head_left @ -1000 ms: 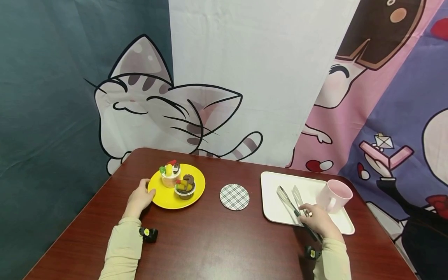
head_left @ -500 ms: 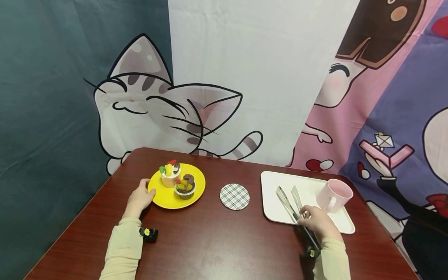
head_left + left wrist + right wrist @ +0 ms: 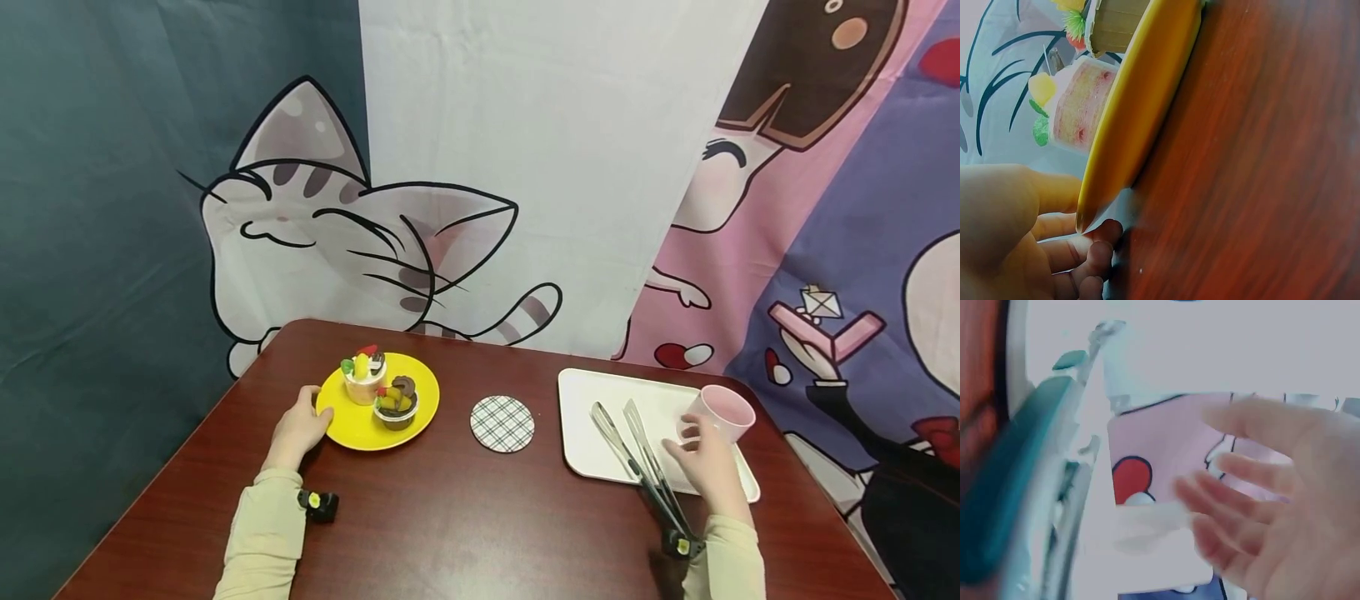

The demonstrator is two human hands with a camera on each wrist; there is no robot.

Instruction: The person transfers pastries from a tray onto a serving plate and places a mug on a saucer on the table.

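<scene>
My left hand (image 3: 298, 427) pinches the left rim of a yellow plate (image 3: 348, 427), its thumb above and its fingers below, as the left wrist view also shows. Two toy cupcakes stand on that plate: a pink-and-white one (image 3: 365, 390) and a chocolate one (image 3: 396, 415). With spread, relaxed fingers, my right hand (image 3: 708, 462) is in front of a pink mug (image 3: 729, 408) and hides part of it; whether they touch I cannot tell. Metal tongs with dark handles (image 3: 651, 485) lie left of this hand, across the front edge of a white tray (image 3: 592, 392).
A round checked coaster (image 3: 502, 423) lies between plate and tray on the brown table (image 3: 480, 517). Cartoon-printed cloth (image 3: 555, 183) hangs behind the table.
My right hand has let go of the tongs and moved right towards the mug, its fingers spreading. The tongs stay on the tray's edge. My left hand keeps its hold on the plate.
</scene>
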